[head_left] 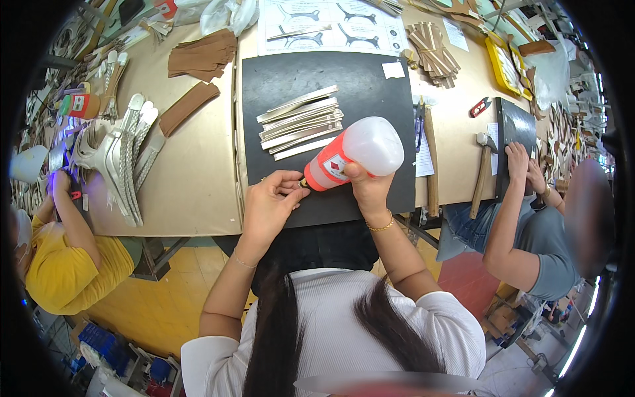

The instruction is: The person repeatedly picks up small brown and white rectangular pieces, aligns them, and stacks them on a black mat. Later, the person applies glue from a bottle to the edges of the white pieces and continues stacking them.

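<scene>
My right hand (370, 190) grips a translucent white squeeze bottle (376, 147) with a red label, tilted so its nozzle points down to the left. At the nozzle tip, the fingers of my left hand (268, 204) are pinched together. Whatever they hold there is too small and hidden to make out. Both hands are over the near part of a black mat (278, 83). Just beyond them on the mat lies a stack of narrow, pale metallic-looking strips (301, 122), some overlapping.
Brown leather pieces (202, 56) and braided white straps (126, 152) lie left of the mat. To the right are a wooden handle (431, 165), a hammer (485, 169), red snips (479, 107) and a bundle of strips (433, 53). Co-workers sit at both sides.
</scene>
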Tool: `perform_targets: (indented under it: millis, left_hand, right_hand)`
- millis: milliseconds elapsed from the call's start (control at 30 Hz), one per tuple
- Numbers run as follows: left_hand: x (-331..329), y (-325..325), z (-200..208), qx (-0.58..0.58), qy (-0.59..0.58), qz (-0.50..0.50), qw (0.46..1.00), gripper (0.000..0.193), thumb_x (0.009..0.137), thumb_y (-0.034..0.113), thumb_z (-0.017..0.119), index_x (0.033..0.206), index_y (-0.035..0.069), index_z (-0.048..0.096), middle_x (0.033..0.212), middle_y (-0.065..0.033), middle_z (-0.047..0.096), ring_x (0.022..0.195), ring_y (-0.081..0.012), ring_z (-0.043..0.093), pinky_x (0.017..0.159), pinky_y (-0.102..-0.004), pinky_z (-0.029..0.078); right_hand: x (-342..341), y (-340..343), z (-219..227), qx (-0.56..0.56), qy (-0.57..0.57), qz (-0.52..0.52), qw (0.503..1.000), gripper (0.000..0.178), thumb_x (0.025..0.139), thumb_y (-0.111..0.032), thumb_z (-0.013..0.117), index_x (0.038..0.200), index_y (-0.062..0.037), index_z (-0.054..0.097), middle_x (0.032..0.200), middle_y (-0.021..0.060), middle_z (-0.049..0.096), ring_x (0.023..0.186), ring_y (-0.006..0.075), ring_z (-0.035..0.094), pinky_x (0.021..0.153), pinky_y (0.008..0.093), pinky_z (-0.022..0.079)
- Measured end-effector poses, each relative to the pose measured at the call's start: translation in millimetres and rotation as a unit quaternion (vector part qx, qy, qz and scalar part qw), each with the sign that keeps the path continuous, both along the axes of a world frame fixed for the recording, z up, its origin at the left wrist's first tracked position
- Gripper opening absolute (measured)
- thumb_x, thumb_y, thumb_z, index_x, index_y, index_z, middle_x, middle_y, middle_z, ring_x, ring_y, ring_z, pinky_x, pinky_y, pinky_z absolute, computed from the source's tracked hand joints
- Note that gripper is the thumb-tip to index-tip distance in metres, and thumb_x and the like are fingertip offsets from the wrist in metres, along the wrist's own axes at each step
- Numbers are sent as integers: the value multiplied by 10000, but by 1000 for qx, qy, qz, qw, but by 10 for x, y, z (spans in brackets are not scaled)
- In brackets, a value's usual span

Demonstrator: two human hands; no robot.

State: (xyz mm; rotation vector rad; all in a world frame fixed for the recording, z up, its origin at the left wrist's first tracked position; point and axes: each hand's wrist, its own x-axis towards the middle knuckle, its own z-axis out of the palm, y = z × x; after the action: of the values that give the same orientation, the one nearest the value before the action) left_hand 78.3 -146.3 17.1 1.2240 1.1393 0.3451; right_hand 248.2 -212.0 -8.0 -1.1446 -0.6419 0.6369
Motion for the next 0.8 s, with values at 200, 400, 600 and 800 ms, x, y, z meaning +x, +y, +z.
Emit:
perform_targets:
  millis: [200, 400, 600, 800]
  left_hand:
    - [-16, 7, -49, -16, 9, -2, 1000, 252, 846, -1, 760, 1079, -54, 681, 873, -71, 709, 771, -94, 678, 652, -214, 569]
    - [-9, 45, -29, -63, -23, 17, 998, 227, 855, 34, 757, 1056, -49, 689, 857, -89, 720, 792, -117, 701, 659, -233, 573]
    - [101, 403, 161, -28, -66, 5, 997, 218, 864, 18, 744, 1055, -60, 676, 865, -101, 721, 778, -133, 702, 642, -238, 569]
    - [597, 1641, 114, 244, -71, 71, 965, 267, 816, 145, 797, 996, -40, 731, 788, -57, 691, 592, -74, 576, 509, -226, 471]
  right_hand:
    - [185, 4, -71, 18, -1, -71, 997, 759, 808, -509, 799, 1308, -27, 493, 1125, 95, 629, 1054, 203, 639, 932, 366, 545]
    - [897, -176, 135, 58, 13, -199, 978, 779, 843, -636, 690, 1302, -38, 493, 1150, 82, 636, 1064, 204, 644, 941, 388, 546]
    - [1162, -381, 239, 58, 36, -233, 970, 824, 836, -656, 681, 1349, -45, 476, 1223, 97, 616, 1134, 224, 619, 992, 408, 519]
    - [1181, -400, 156, 49, 29, -246, 968, 776, 899, -624, 626, 1379, -48, 429, 1242, 86, 592, 1156, 213, 604, 1000, 399, 514]
